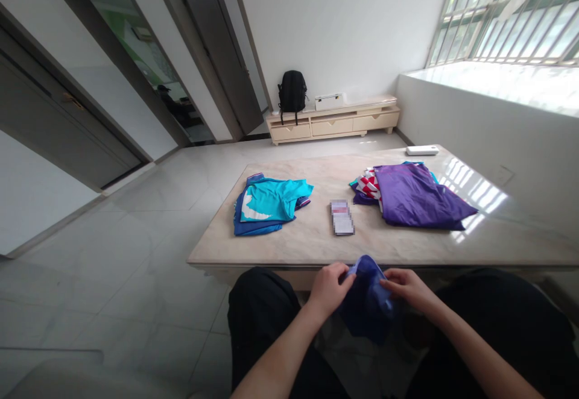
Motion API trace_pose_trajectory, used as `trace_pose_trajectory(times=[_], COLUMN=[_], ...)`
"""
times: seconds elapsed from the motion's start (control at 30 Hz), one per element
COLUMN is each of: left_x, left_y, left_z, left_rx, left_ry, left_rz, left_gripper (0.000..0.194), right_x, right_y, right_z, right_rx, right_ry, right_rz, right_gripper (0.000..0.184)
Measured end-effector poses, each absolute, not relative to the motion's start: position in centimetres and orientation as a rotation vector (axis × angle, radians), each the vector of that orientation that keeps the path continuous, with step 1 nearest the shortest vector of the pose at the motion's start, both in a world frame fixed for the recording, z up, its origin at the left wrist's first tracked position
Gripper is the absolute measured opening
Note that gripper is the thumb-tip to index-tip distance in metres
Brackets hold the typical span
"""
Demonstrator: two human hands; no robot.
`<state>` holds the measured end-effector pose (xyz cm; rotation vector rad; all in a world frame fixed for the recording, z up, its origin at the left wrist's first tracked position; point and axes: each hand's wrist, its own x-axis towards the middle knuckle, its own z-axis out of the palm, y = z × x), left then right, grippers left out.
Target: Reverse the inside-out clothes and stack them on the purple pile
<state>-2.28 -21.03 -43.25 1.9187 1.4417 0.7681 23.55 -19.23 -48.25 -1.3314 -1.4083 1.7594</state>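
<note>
Both hands were down in the lap, just under the near edge of the table [316, 248]. The left hand [328, 287] and the right hand [407, 287] each pinched a side of a dark blue cloth [368, 302], bunched up between them and hanging down a bit past the knees. Past the grip, on the table, sat a small blurred card thing [342, 217]. Further off to the left of the grip was a turquoise and blue pile of clothes [269, 205], and off to the right a purple pile [416, 197] with something red and white checked [368, 185] poking out
</note>
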Motion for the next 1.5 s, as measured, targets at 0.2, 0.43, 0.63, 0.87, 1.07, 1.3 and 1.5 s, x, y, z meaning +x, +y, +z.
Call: trace_pose_trajectory(times=[0.2,0.43,0.63,0.87,1.07,1.3,1.5], left_x=[0.3,0.8,1.1,1.9,1.5,0.6,0.2], left_y=[-22.6,-22.5,-22.8,-22.9,-22.5,-22.0,-21.0], left_z=[-44.5,-45.1,-45.7,-45.8,-45.0,-44.7,-44.5], left_rx=[2.139,2.138,2.295,2.413,2.432,2.101,1.73], left_ry=[1.332,1.338,1.344,1.38,1.431,1.522,1.311], left_rz=[0.59,0.569,0.539,0.434,0.402,0.762,1.009], left_gripper=[0.024,0.023,0.025,0.024,0.011,0.012,0.019], right_x=[21.3,20.9,20.3,20.6,20.8,21.0,21.6], right_y=[-20.3,-20.5,-20.8,-20.7,-20.6,-20.1,-19.2], right_z=[-48.3,-48.7,-48.8,-49.5,-49.2,-49.6,-51.0], right_rx=[-1.247,-1.301,-1.322,-1.266,-1.225,-1.306,-1.341], right_ry=[-1.309,-1.232,-1.12,-0.888,-0.786,-1.042,-1.144], right_rz=[1.915,1.946,1.972,2.017,2.058,1.819,1.571], right_gripper=[0.054,0.058,0.054,0.047,0.041,0.042,0.053])
